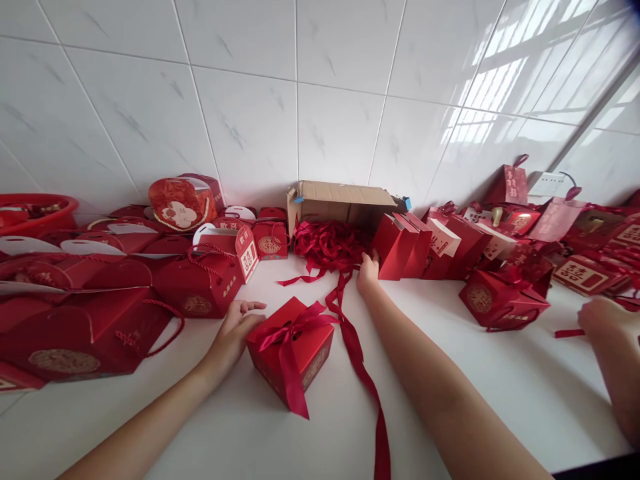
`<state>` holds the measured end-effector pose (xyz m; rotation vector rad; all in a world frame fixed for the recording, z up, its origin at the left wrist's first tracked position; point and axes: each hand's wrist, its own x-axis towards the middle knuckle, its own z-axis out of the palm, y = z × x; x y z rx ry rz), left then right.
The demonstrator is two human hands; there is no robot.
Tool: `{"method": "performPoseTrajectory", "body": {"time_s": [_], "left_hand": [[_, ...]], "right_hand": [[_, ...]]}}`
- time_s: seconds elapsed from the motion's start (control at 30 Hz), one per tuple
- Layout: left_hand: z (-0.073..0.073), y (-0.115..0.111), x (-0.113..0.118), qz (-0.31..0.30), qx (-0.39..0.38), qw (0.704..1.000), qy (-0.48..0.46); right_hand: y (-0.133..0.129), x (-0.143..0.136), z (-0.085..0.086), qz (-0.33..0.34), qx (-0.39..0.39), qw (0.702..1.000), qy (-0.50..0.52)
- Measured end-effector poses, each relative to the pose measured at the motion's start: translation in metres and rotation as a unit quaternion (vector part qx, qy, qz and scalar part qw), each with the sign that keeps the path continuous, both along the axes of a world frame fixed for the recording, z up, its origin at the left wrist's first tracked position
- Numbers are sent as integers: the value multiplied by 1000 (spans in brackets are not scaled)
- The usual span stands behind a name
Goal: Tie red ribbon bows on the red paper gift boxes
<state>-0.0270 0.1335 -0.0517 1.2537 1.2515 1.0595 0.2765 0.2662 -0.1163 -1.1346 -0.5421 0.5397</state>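
Note:
A red gift box (pixel 290 347) with a ribbon bow on top stands on the white table (pixel 320 447). At the box's left side is my left hand (pixel 240 319), its fingers apart and nothing in them. My right hand (pixel 369 270) reaches to the edge of a tangled pile of red ribbon (pixel 327 245), beside the first upright red box (pixel 393 247). Its fingertips are small and partly hidden, so whether they grip anything is unclear. A long loose ribbon (pixel 357 353) trails from the pile to the table's front.
Many red boxes (pixel 195 283) crowd the left, near a red basin (pixel 55 217). Behind the ribbon pile lies an open cardboard box (pixel 345 193) against the tiled wall. More boxes (pixel 505 297) fill the right, where another person's hand (pixel 607 320) shows.

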Motion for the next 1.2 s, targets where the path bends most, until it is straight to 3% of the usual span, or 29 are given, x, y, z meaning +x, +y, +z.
{"method": "performPoseTrajectory", "body": {"time_s": [0.7,1.03,1.2], "left_hand": [[0,-1,0,-22,6,998,-64],[2,-1,0,-28,-8,998,-57],[1,-1,-1,-42,0,998,-50]], "right_hand": [[3,63,1,-44,36,996,75],[-18,100,8,-52,43,982,175],[-27,112,13,-24,48,973,223]]}}
